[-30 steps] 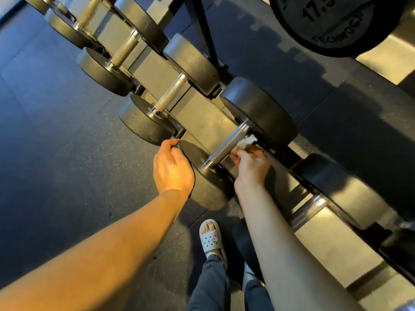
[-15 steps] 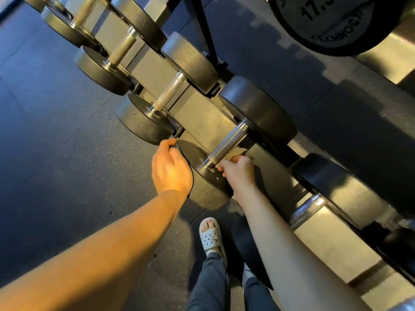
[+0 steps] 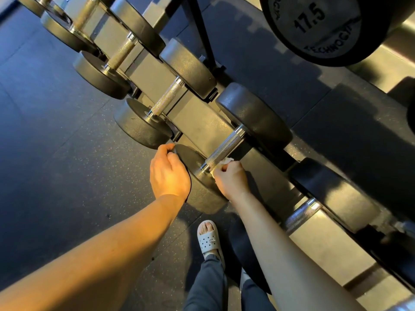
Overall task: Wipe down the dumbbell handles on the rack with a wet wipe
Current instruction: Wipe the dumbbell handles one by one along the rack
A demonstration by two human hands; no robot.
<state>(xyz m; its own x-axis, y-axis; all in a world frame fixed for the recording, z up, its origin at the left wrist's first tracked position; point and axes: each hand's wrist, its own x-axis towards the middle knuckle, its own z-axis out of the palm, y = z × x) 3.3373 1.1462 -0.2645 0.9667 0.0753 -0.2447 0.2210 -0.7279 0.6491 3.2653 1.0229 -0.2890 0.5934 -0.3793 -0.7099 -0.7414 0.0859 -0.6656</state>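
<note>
A black dumbbell with a knurled steel handle [image 3: 224,149] lies on the low rack [image 3: 202,126] in the middle of the view. My left hand [image 3: 168,173] curls over the rim of its near head [image 3: 202,189]. My right hand [image 3: 231,178] pinches a white wet wipe [image 3: 224,162] and holds it against the underside of the handle's near end. Only a small crumpled bit of the wipe shows above my fingers.
More dumbbells line the rack to the upper left [image 3: 166,99] and lower right [image 3: 303,214]. A large 17.5 dumbbell head [image 3: 314,25] sits on the tier above. My foot in a white sandal [image 3: 208,239] stands on the dark rubber floor [image 3: 67,176].
My right hand slid down the handle from its far end to the near end, then the wipe came back into sight there. My left hand stayed on the near head.
</note>
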